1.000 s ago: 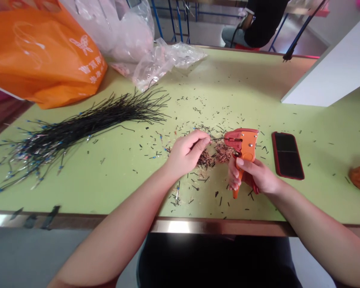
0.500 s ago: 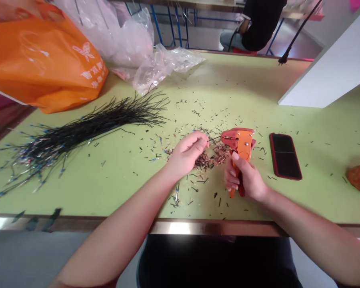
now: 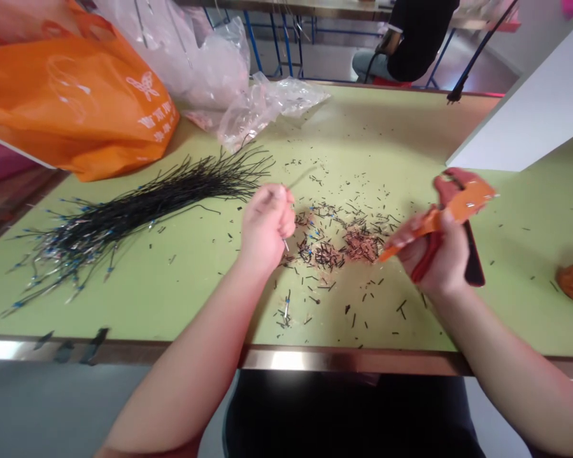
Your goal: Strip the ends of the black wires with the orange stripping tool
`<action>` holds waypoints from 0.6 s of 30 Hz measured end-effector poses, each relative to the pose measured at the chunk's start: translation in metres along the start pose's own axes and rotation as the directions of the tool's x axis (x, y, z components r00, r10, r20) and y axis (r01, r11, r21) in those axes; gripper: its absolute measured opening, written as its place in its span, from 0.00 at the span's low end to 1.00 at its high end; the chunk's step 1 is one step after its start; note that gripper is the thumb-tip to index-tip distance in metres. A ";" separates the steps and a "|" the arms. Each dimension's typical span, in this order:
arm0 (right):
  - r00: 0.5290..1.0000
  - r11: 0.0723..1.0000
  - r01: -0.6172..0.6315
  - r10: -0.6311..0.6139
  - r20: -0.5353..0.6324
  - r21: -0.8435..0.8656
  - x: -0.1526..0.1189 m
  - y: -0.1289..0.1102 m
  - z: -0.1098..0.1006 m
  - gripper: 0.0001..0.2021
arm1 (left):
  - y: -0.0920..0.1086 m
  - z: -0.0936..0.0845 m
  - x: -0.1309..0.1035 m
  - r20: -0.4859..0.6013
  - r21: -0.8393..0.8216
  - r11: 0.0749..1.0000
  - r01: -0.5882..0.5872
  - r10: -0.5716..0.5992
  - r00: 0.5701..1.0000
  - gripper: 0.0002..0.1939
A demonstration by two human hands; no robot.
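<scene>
My left hand (image 3: pixel 268 222) is closed on a thin black wire (image 3: pixel 305 177), whose blurred end sticks out up and to the right. A short silvery tip shows below the fingers. On the right, my right hand (image 3: pixel 437 251) is wrapped round an orange and red wire stripper (image 3: pixel 463 202), raised and tilted with its head up and to the right. Between my hands lie clippings of black insulation (image 3: pixel 327 256) and a heap of copper-coloured strands (image 3: pixel 361 243). A bundle of black wires (image 3: pixel 157 198), many with blue and silvery ends, stretches out to my left.
An orange bag (image 3: pixel 76 95) and clear plastic bags (image 3: pixel 267 108) stand at the back left. A phone (image 3: pixel 474 270) lies partly hidden behind my right hand. A white panel (image 3: pixel 525 108) rises at the back right, near a hanging plug (image 3: pixel 456 94). A person (image 3: pixel 417 41) sits beyond the table.
The wire has come out of the stripper's jaws. My left hand has moved left and up with the wire; my right hand has swung right with the stripper, over the phone.
</scene>
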State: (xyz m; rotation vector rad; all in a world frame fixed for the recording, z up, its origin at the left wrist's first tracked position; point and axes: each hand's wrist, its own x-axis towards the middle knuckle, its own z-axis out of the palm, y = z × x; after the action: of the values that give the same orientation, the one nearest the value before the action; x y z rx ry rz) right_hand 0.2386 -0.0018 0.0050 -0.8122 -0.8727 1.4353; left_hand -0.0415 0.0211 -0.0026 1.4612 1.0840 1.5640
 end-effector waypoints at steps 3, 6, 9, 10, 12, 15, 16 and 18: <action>0.963 0.987 -0.099 0.128 0.237 -0.128 -0.015 0.025 0.007 0.22 | -0.003 0.021 -0.017 0.046 0.274 0.951 -0.142 0.134 0.990 0.15; 0.931 0.985 -0.102 0.145 0.335 -0.141 -0.027 0.038 0.011 0.21 | 0.000 0.034 -0.032 0.172 0.459 0.836 -0.300 0.248 0.953 0.10; 0.928 0.987 -0.128 0.154 0.339 -0.100 -0.028 0.038 0.011 0.21 | 0.004 0.038 -0.039 0.280 0.509 0.748 -0.426 0.324 0.904 0.08; 0.929 0.986 -0.138 0.163 0.331 -0.097 -0.027 0.038 0.011 0.22 | 0.005 0.039 -0.040 0.307 0.505 0.731 -0.459 0.345 0.887 0.08; 0.933 0.983 -0.154 0.178 0.314 -0.100 -0.025 0.037 0.011 0.24 | 0.007 0.040 -0.043 0.344 0.491 0.713 -0.501 0.369 0.863 0.08; 0.929 0.981 -0.173 0.193 0.315 -0.088 -0.023 0.038 0.011 0.26 | 0.010 0.043 -0.047 0.383 0.466 0.709 -0.528 0.377 0.844 0.07; 0.928 0.981 -0.173 0.191 0.321 -0.085 -0.023 0.039 0.011 0.26 | 0.011 0.043 -0.048 0.396 0.455 0.712 -0.534 0.375 0.838 0.06; 0.925 0.982 -0.164 0.187 0.332 -0.095 -0.024 0.040 0.010 0.28 | 0.013 0.043 -0.050 0.420 0.428 0.722 -0.543 0.373 0.827 0.06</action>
State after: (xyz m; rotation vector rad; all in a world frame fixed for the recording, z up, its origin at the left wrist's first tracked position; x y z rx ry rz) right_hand 0.2119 -0.0268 -0.0260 -0.7153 -1.1360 1.7466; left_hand 0.0069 -0.0254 -0.0096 2.4367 1.0573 1.3183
